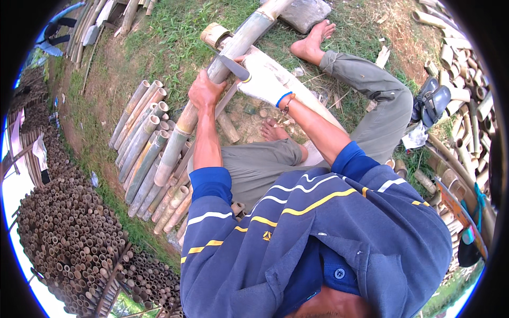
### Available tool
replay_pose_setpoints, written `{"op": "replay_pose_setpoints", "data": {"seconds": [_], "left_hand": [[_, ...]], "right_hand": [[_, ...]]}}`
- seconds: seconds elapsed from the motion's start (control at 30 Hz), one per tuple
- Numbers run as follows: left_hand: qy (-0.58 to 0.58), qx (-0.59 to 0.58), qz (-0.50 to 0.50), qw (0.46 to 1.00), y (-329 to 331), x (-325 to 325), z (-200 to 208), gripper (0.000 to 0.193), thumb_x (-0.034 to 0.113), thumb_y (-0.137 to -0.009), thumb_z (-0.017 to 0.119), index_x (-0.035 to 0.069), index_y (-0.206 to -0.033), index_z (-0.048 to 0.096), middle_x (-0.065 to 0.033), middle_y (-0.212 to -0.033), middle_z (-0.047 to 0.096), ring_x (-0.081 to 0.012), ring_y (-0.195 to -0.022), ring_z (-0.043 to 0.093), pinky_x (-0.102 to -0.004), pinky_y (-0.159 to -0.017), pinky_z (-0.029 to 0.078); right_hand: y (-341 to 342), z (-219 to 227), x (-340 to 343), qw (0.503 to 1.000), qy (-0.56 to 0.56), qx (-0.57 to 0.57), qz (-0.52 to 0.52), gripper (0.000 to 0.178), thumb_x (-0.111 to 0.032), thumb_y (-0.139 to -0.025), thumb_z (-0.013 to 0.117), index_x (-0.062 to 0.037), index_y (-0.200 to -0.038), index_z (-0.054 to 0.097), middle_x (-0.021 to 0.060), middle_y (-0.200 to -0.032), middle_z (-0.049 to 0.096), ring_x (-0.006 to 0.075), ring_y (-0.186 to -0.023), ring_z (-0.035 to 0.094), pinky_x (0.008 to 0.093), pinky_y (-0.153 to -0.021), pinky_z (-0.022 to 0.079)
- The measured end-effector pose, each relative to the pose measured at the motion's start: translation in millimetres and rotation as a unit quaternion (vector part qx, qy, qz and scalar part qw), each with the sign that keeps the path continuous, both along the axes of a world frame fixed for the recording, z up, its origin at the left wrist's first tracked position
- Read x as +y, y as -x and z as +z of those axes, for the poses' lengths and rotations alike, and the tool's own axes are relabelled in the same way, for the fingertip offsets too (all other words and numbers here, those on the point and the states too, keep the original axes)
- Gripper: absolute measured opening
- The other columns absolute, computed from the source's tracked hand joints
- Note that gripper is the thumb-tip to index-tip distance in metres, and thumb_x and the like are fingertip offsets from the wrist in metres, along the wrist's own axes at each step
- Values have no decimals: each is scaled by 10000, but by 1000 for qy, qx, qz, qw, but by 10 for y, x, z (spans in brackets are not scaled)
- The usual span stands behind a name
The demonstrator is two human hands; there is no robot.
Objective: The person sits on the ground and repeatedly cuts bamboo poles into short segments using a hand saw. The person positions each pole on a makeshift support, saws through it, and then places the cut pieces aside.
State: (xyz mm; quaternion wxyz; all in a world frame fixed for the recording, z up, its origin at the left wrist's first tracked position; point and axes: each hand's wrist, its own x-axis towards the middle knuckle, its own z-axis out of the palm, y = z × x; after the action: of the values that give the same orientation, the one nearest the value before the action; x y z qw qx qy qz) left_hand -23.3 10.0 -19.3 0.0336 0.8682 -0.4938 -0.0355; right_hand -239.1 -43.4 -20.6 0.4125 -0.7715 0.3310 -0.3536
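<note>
A long greenish bamboo pole (pixel 183 124) slants from the upper middle down toward my left side. My bare left hand (pixel 205 91) is wrapped round it near its middle. In a white glove, my right hand (pixel 263 85) closes on a knife (pixel 233 66), whose grey blade lies across the pole just beyond my left hand. The glove hides most of the knife's handle. Beneath the pole runs a pale wooden beam (pixel 278 77), with a short bamboo piece (pixel 216 36) at its far end.
Cut bamboo lengths (pixel 140 140) lie stacked to my left. A large heap of bamboo (pixel 69 238) fills the lower left; more pieces (pixel 477 95) line the right. A stone (pixel 305 15) sits at the far end, near my bare foot (pixel 313 43). Dark sandals (pixel 432 100) are beside my knee.
</note>
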Motion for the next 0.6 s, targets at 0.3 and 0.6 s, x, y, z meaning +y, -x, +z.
{"op": "replay_pose_setpoints", "data": {"seconds": [0.3, 0.6], "left_hand": [[17, 2, 8, 1000, -129, 140, -167, 689, 538, -721, 952, 95, -1187, 704, -199, -1124, 819, -401, -1031, 794, -508, -899, 613], [12, 9, 5, 1000, -7, 11, -3, 648, 480, -733, 965, 70, -1152, 689, -198, -1148, 809, -405, -1063, 783, -503, -926, 608]], "right_hand": [[2172, 841, 1361, 976, -194, 98, 15, 627, -52, -893, 738, -54, -1497, 570, 154, -1341, 704, 324, -1184, 728, 370, -1047, 554], [509, -26, 341, 993, -113, 17, 29, 657, -191, -878, 790, -168, -1499, 576, 141, -1142, 698, 321, -981, 720, 462, -867, 574]]}}
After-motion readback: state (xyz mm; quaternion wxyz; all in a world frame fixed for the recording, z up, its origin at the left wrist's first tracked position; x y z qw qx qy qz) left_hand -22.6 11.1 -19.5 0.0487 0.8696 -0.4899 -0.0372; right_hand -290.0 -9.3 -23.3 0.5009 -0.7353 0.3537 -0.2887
